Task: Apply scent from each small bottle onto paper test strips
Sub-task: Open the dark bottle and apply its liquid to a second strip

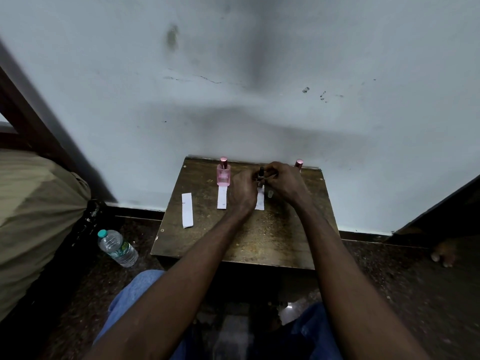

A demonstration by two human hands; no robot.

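Observation:
A small dark bottle (260,173) is held between both hands above the far middle of a small wooden table (259,237). My left hand (242,189) grips its body and my right hand (284,181) is closed around its top. Under them lies a white paper strip (259,201), partly hidden. A pink bottle (223,172) with a pink cap stands at the back left, with a second strip (222,198) in front of it. A third strip (187,209) lies further left. Another pink-capped bottle (298,164) peeks out behind my right hand. A small clear cap (270,194) stands by my right wrist.
The table stands against a pale wall (233,74). A plastic water bottle (117,247) lies on the dark floor to the left, beside a tan cloth bundle (36,216). Another person's toes (442,255) show at the right.

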